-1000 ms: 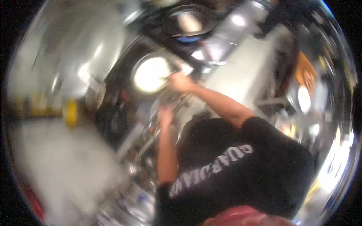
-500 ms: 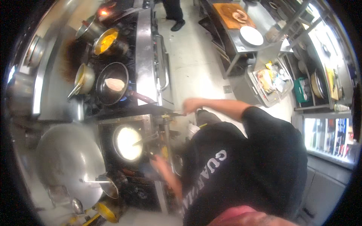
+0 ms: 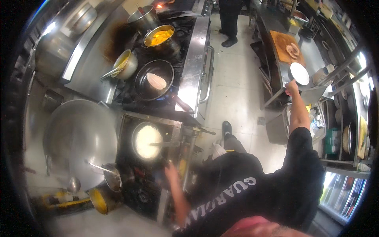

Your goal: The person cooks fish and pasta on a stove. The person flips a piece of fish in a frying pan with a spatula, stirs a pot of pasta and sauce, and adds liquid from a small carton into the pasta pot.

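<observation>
Two bare hands in view, both from a person in a black shirt.

Right hand (image 3: 291, 86): stretched far right to the steel counter (image 3: 316, 51), touching or gripping its near edge just beside the white plate (image 3: 299, 73); finger state too small to tell. Wooden cutting board (image 3: 287, 46) lying beyond the plate on the same counter.

Left hand (image 3: 171, 172): blurred, lowered at the near edge of the stove front, just near of the pan of white batter (image 3: 146, 140); spread or closed, cannot tell; nothing seen held. Handle of that pan pointing right, toward the hand's side.

Large wok (image 3: 77, 138): left, near, with a ladle (image 3: 100, 168) resting at its rim.

Black frying pan (image 3: 154, 83): far of the batter pan, pale flat piece inside.

Pot with yellow contents (image 3: 160, 36): far, on the range.

Small steel pot (image 3: 125, 63): left of the frying pan.

Second person's dark legs and shoes (image 3: 229, 23): far, on the tiled floor (image 3: 233, 91).
</observation>
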Tool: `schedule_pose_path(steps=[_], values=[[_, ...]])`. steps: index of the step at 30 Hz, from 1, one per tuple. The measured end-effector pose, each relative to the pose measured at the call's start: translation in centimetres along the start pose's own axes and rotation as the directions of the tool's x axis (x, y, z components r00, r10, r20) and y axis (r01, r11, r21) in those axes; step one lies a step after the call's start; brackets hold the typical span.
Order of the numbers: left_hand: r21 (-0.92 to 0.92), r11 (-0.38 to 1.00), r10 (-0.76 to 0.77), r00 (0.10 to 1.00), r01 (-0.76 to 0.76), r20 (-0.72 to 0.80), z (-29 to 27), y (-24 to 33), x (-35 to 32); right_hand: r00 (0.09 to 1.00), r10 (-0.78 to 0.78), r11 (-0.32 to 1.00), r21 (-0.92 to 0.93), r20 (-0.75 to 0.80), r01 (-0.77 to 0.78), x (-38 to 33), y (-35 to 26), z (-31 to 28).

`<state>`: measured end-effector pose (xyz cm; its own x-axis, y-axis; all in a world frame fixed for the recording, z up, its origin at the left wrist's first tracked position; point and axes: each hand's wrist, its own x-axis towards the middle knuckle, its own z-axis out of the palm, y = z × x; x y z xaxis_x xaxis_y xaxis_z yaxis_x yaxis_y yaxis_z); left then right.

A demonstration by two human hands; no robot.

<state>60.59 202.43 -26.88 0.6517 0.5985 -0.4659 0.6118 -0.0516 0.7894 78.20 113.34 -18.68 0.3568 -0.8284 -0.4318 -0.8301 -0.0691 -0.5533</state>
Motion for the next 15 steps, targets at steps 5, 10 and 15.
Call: schedule_pose_path(steps=[5,10,15], values=[[0.008,1.000,0.019,0.996,-0.020,0.085,0.4,1.2,-1.0,0.975,0.157,0.987,-0.002,0.155,-0.159,3.2,0.7,0.4],[0.141,0.990,0.028,0.999,-0.023,-0.030,-1.8,-1.4,0.5,0.981,0.094,0.990,-0.121,0.167,-0.075,1.3,-2.0,1.8],[0.053,0.998,-0.020,0.997,0.016,0.076,0.0,4.0,-3.8,0.987,0.066,0.993,-0.107,0.150,-0.050,-0.4,-2.5,0.8]])
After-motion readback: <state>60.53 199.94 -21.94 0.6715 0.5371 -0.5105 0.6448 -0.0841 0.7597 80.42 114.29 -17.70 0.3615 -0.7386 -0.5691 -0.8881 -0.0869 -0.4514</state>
